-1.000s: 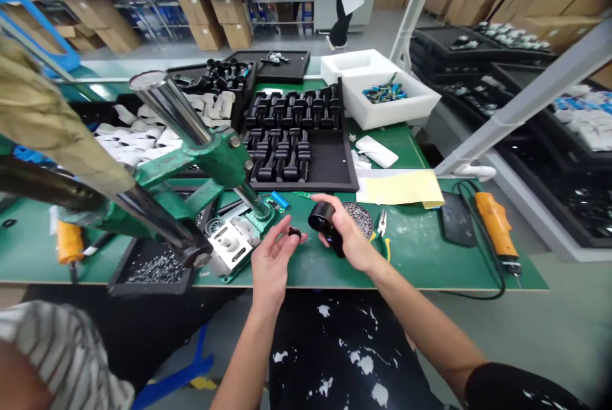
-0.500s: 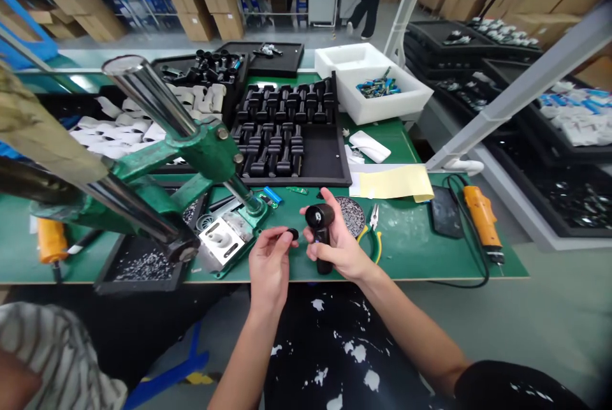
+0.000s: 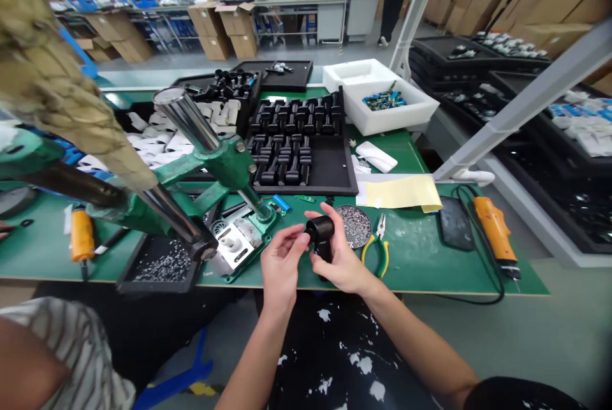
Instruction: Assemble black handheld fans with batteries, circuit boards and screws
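On the green workbench, at lower centre of the frame, I'm clamping my right hand around a black handheld grip while my left hand is cupping it, both hands pressing together.

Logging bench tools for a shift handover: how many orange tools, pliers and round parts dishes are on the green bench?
Orange handheld tools: 2
Pliers with yellow-green grips: 1
Round dishes of small metal parts: 1
Total: 4
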Demonstrator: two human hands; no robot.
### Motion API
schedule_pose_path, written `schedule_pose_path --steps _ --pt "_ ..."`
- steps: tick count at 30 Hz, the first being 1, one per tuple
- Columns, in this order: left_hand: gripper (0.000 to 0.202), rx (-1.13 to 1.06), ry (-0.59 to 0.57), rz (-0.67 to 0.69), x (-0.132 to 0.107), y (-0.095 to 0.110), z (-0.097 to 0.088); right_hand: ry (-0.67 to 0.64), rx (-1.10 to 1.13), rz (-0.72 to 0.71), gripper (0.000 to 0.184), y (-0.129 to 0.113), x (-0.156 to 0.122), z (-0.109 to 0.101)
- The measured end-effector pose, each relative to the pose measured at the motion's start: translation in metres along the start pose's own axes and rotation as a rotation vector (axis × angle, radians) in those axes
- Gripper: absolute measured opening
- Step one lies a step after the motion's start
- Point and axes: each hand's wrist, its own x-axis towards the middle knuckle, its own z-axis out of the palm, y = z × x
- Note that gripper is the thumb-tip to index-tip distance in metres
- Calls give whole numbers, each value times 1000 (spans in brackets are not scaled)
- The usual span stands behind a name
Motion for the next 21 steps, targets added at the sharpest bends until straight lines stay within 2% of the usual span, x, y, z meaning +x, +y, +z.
schedule_pose_path --steps 5,11,17,19,21 --pt "28 44 -56 62 -3 -2 -2 16 -2 -10 97 2 -1 2" --pt "38 -317 48 -127 -10 -8 -3 20 226 -21 90 7 3 6" --pt "22 -557 85 -238 -31 -12 1 30 179 -7 89 18 6 8" --pt "24 -601 92 -279 -36 -15 4 28 166 -19 89 21 7 10" --pt "27 -579 99 -265 -38 -19 6 27 151 -16 89 23 8 12"
